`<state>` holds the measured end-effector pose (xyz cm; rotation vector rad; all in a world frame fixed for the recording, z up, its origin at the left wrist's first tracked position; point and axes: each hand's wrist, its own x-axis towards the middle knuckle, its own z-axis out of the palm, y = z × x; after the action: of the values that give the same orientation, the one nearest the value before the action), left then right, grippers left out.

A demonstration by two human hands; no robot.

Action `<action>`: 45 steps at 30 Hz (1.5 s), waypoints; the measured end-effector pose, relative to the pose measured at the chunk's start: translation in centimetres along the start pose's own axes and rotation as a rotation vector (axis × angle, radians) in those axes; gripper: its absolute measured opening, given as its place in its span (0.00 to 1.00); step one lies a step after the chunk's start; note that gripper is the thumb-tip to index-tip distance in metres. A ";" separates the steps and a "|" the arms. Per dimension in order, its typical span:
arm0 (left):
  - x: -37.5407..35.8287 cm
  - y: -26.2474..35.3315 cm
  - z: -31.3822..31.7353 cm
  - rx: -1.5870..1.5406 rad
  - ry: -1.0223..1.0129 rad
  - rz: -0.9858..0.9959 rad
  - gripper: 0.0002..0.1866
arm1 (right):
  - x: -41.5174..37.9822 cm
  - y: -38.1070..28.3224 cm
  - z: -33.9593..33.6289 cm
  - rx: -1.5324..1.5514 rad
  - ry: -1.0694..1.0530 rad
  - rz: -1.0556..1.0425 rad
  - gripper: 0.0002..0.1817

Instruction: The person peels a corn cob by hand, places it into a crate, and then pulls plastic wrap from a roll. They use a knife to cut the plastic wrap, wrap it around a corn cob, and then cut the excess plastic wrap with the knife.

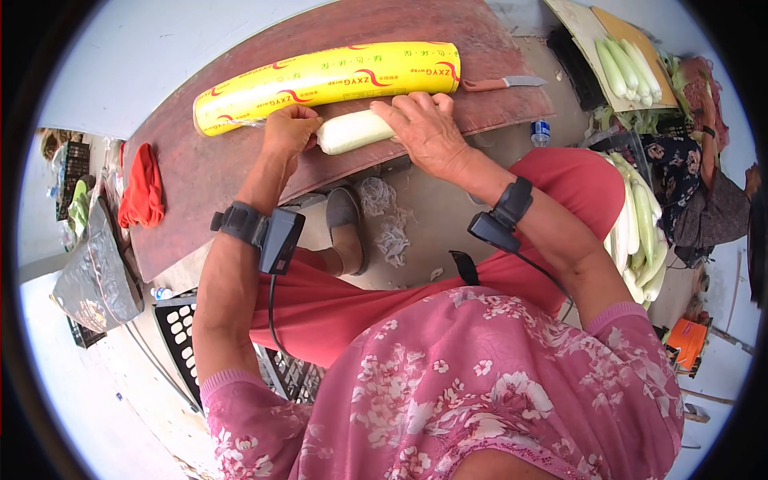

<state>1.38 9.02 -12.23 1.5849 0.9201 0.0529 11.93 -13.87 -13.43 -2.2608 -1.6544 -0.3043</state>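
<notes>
A pale, thick vegetable stalk [354, 132] lies near the front edge of the dark red table. My right hand [428, 134] rests over its right end, fingers curled around it. At the stalk's left end is my left hand [290, 132], its fingers pinched together. A thin clear strip of cling film [244, 122] runs from the left end of the yellow film roll [328, 76] to that hand; what sits between the fingertips is mostly hidden. Just behind both hands lies the roll, printed in red. To its right is a knife [504, 82] with a reddish handle.
A red cloth [142, 188] hangs at the table's left edge. More pale stalks lie on a board [628, 68] and in a pile [640, 228] at right. A water bottle [540, 133] and crumpled film [384, 212] are on the floor. Another person sits at far right.
</notes>
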 end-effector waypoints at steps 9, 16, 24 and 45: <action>1.1 -1.8 -1.2 0.464 0.055 0.212 0.06 | 0.8 0.5 0.0 0.052 -0.075 0.046 0.32; -3.8 0.8 -1.1 0.659 0.418 0.887 0.11 | 1.4 0.3 -0.1 0.033 -0.109 0.053 0.31; -5.6 0.0 4.6 0.980 0.204 0.928 0.30 | 2.5 0.8 -1.0 0.042 -0.220 0.055 0.31; -1.3 -0.2 4.1 1.054 0.130 0.880 0.26 | 3.0 0.7 -1.1 -0.079 -0.127 -0.059 0.34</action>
<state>2.49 4.89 -12.87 2.9081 0.2249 0.3308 13.54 -11.84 -11.43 -2.3358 -1.8060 -0.2488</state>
